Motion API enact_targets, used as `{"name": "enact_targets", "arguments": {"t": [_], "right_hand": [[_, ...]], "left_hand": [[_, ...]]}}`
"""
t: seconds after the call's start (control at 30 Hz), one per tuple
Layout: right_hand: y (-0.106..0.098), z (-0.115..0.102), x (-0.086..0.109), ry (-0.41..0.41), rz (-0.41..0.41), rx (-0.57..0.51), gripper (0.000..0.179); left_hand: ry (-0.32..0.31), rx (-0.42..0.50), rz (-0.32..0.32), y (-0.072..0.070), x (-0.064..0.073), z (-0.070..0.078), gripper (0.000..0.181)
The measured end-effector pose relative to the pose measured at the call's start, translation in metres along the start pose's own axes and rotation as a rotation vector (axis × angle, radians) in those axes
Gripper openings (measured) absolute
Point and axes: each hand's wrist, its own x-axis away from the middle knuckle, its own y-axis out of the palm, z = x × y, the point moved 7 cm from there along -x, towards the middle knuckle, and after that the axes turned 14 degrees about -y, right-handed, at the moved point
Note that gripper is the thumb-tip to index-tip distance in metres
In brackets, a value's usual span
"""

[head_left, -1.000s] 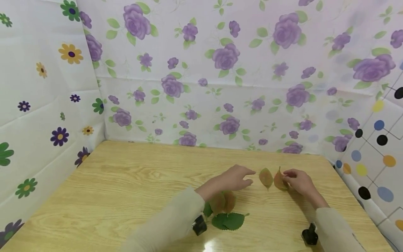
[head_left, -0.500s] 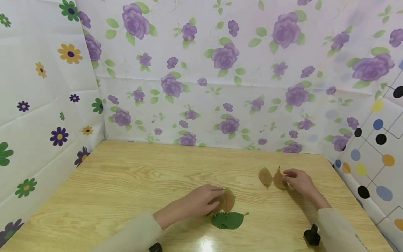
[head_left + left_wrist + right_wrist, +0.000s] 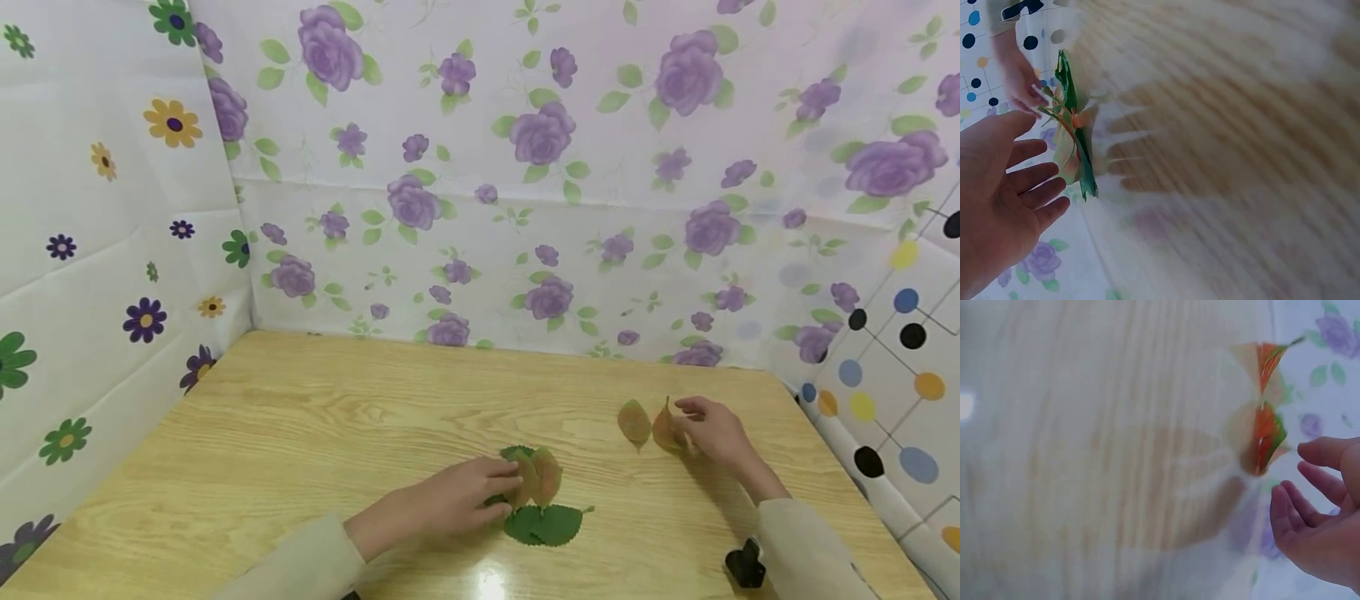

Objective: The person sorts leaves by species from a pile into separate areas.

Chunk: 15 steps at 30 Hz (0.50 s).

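My left hand (image 3: 465,497) is at the left side of a leaf cluster, its fingertips overlapping the leaves in the head view. Two orange-green leaves (image 3: 548,479) stand side by side there, with dark green serrated leaves (image 3: 555,526) in front and another green leaf behind. In the left wrist view the fingers are loosely extended beside the green leaf (image 3: 1086,164), gripping nothing. At the right, my right hand (image 3: 712,433) is beside an orange-green leaf (image 3: 663,429), partly covering it. The right wrist view shows thumb and fingers bent and apart, next to that leaf (image 3: 1264,437).
Another orange-green leaf (image 3: 634,423) stands just left of the one by the right hand. The glossy wood-grain table (image 3: 337,417) reaches back to a floral cloth backdrop (image 3: 480,250). Patterned cloths hang at both sides. A black wrist device (image 3: 746,564) is near the right sleeve.
My left hand has come from beside the two right-hand leaves, down and left to the leaf cluster, then drawn slightly back, uncovering more of it. The right hand has stayed almost still.
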Motion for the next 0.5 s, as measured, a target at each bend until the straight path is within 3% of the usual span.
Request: {"name": "enact_targets", "arguments": {"t": [0.23,0.5], "right_hand": [[0.005,-0.047,-0.012,-0.165,0.058,0.055,0.034],[0.041,-0.092,-0.017,-0.245,-0.052,-0.02,0.031]], "left_hand": [[0.05,-0.143,-0.013,0.007,0.001,0.003,0.045],[0.029,-0.187,-0.092,0.018,0.001,0.0,0.053]]}}
